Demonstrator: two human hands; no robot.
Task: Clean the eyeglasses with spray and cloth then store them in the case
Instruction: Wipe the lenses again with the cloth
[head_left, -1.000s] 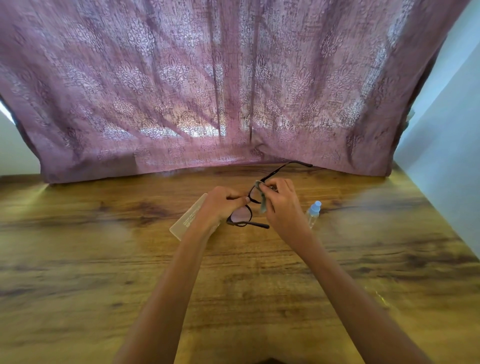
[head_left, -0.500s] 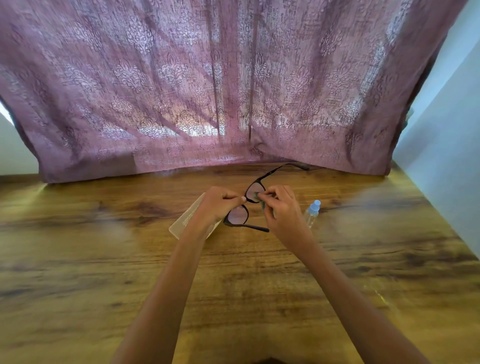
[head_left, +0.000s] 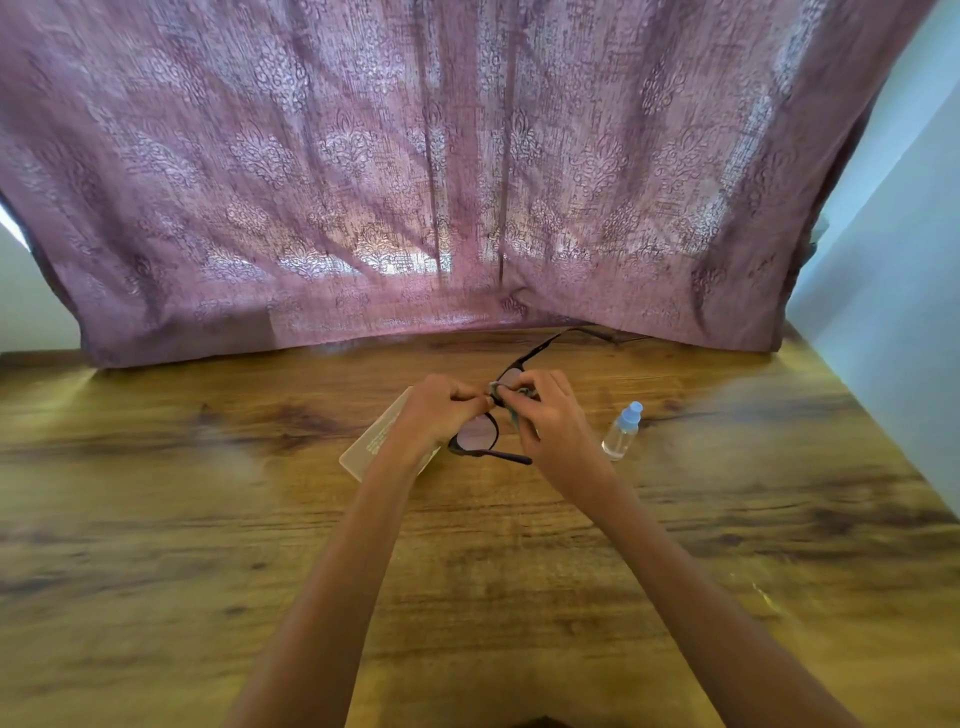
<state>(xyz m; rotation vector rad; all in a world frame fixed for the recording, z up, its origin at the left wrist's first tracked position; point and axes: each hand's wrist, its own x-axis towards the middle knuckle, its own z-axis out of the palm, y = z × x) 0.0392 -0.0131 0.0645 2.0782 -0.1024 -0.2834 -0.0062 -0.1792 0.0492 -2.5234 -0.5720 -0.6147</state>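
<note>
Black-framed eyeglasses (head_left: 477, 434) are held above the table's middle, one temple arm stretching up and right toward the curtain. My left hand (head_left: 435, 413) pinches the frame at the bridge. My right hand (head_left: 551, 415) presses a small grey-green cloth (head_left: 511, 394) against the upper lens; most of the cloth is hidden in the fingers. A pale flat case (head_left: 370, 447) lies on the table under my left wrist. A small clear spray bottle (head_left: 621, 432) with a light blue cap lies to the right of my right hand.
The wooden table (head_left: 208, 519) spreads wide on all sides. A mauve patterned curtain (head_left: 415, 182) hangs along its far edge. A pale wall (head_left: 893, 338) borders the right side.
My right hand's fingers have shifted the cloth over the upper lens, and the glasses have tilted slightly. Both hands stay in almost the same place.
</note>
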